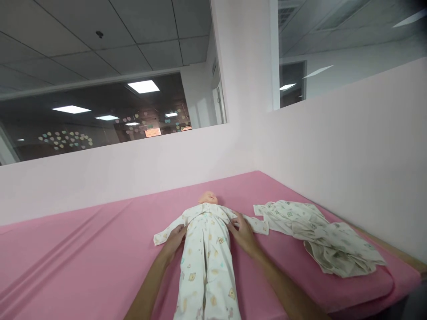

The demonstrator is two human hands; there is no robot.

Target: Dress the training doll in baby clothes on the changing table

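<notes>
A baby doll [208,198] lies on its back on a pink mattress [83,249], dressed in a white printed sleepsuit [207,258]. My left hand [175,239] rests against the suit's left side just under the sleeve, fingers laid flat on the cloth. My right hand [243,231] lies on the doll's other side near the armpit, fingers spread over the fabric. Neither hand grips anything that I can see.
A second, crumpled printed garment [320,233] lies on the mattress to the right. Pale pink walls [333,151] close in the back and right sides. The mattress's right edge [393,284] drops off near a wooden frame.
</notes>
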